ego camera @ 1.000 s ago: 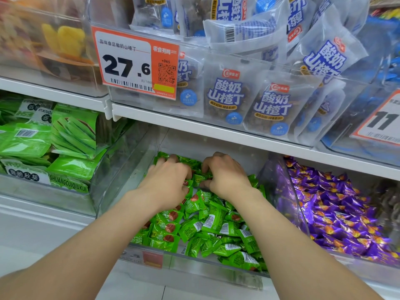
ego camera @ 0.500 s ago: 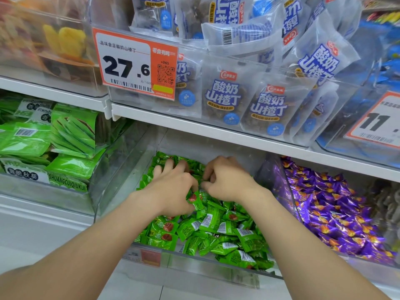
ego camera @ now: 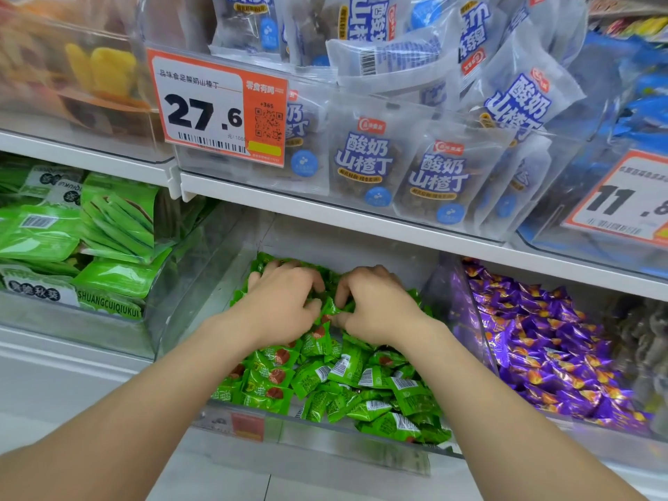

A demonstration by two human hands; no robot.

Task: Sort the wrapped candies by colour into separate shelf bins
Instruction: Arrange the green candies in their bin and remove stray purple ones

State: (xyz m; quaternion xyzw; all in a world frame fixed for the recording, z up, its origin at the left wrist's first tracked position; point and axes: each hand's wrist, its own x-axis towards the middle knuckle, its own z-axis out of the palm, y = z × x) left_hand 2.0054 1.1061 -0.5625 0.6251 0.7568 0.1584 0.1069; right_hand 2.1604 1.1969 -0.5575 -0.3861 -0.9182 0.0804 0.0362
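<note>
Left hand (ego camera: 285, 305) and right hand (ego camera: 379, 309) close together, fingers curled down into the green candies (ego camera: 343, 374) beneath them, grip unclear; likely combing the clear bin (ego camera: 202, 301) for strays, so next: lift any off-colour piece rightward toward the purple candies (ego camera: 542, 356).

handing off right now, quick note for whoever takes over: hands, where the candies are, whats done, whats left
Left hand: knuckles up, fingers curled into the green candies; whether it grips any is hidden.
Right hand: beside it, thumb and forefinger seem to pinch one of the green candies.
Things: green candies fill the middle bin; purple candies fill the right bin.
Done: every visible wrapper lies with its own colour.
Left: check the pile under the hands, hidden from view, for strays; move any to the matching bin.
</note>
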